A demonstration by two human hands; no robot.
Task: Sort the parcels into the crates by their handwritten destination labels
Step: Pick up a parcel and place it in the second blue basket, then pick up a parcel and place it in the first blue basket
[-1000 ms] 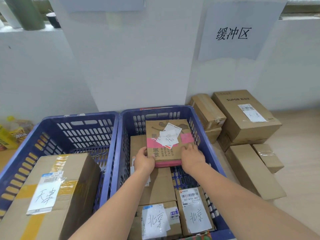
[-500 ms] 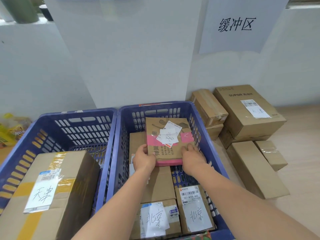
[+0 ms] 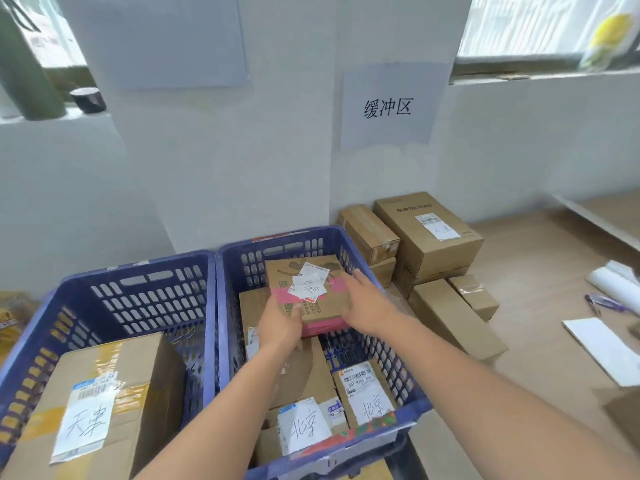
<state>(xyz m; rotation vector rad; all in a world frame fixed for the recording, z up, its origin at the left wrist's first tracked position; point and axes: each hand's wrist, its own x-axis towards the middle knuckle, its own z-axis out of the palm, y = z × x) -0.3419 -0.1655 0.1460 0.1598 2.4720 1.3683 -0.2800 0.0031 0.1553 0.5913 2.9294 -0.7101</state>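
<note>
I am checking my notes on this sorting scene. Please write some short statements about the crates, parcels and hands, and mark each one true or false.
1. The pink-banded parcel is in the right crate. True.
2. The left crate holds a parcel labelled 北京. False: its parcel reads 天津.
3. The left hand touches the pink-banded parcel. True.
4. The right hand holds a pen. False: it is at the parcel's right edge.
5. The wall sign reads 缓冲区. True.
</note>
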